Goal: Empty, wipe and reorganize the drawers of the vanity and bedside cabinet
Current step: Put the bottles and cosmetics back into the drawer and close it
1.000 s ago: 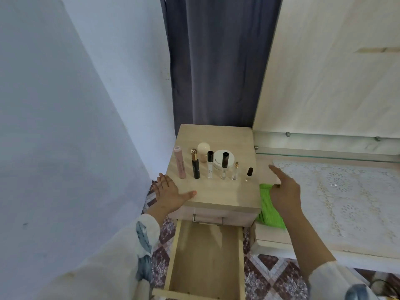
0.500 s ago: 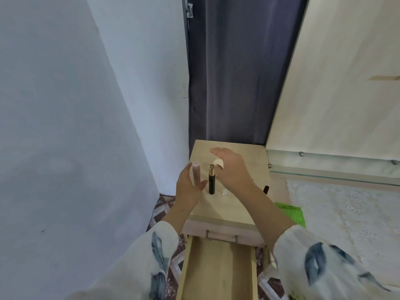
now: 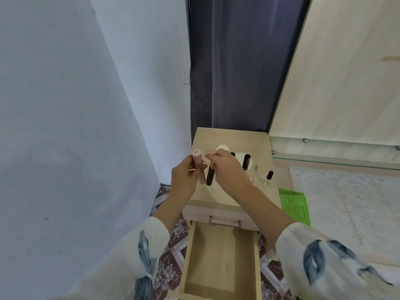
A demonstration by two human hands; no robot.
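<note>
While your left hand [image 3: 184, 180] curls round the pink lip-gloss tube [image 3: 197, 160] at frame centre, your right hand [image 3: 229, 169] pinches the black tube [image 3: 210, 177] beside it.

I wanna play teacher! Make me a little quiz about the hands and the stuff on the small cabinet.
1. True or false: bottles lie in the open drawer.
2. The right hand grips a black tube. What does the left hand hold? A: a pink tube. B: a spoon. C: a comb.
3. Fill the gap: the cloth beside the cabinet is ____.
Key: 1 false, only bare wood shows inside. 2 A. 3 green.
</note>
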